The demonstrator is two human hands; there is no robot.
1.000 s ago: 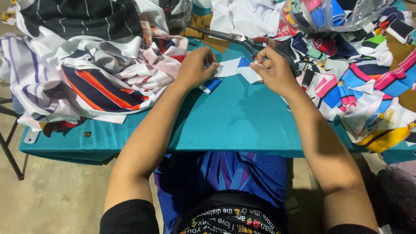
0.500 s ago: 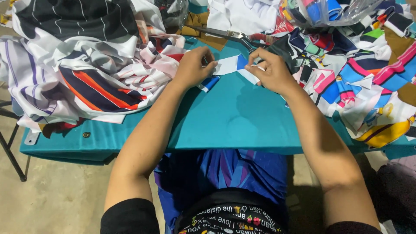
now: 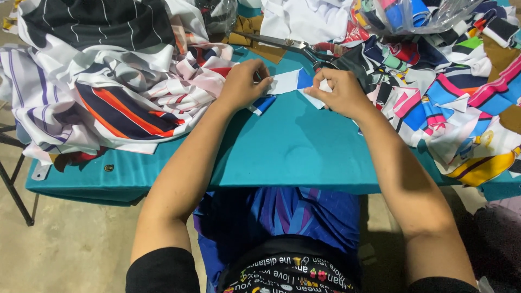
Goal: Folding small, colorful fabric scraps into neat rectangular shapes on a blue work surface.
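Hands closer to the camera than a second ago; the view has shifted slightly, while your grip on the patch point(image 3: 290, 81) looks unchanged. Left hand point(image 3: 244, 84) is curled, fingers pinching the patch's left edge. Right hand point(image 3: 336, 92) is closed on its right edge, thumb on top. The patch, white and blue, lies flat between them on the table point(image 3: 287, 146). No real progress shows; you appear to be still aligning or folding.

Surface: teal cover, bare in the middle. Striped cloth point(image 3: 108, 92) is heaped to your left, and bright scraps point(image 3: 445, 97) are piled to your right. Scissors point(image 3: 287, 43) lie just beyond the patch. A plastic bag point(image 3: 412, 13) sits at the far right. Concrete floor point(image 3: 65, 244) below; a folding leg point(image 3: 16, 190) shows at the left.
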